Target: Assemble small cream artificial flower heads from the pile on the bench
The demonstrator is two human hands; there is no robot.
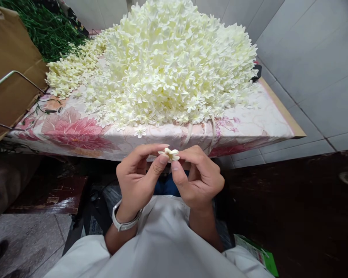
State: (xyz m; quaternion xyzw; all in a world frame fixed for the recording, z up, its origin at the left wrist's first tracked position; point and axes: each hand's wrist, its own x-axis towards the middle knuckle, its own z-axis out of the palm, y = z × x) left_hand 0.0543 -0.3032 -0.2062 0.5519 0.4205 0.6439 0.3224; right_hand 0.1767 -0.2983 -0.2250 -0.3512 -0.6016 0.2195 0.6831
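Between both hands, just in front of the table's near edge, is a small cream-white artificial flower [171,155]. My left hand [139,173] pinches it from the left with thumb and forefinger. From the right, my right hand [198,175] pinches its other side the same way. The remaining fingers of both hands are curled in. Beyond them rises a large heap of white flower heads [174,65] on the table [249,121], which has a flowered cover. One loose flower head [140,131] lies at the table's front edge.
Smaller yellowish blossoms [68,73] lie at the back left, beside green plastic stems [49,29]. A cardboard box [14,65] with a bent metal wire frame [16,72] stands at the left. Tiled wall [313,69] borders the right side. A green packet [269,262] is low on the right.
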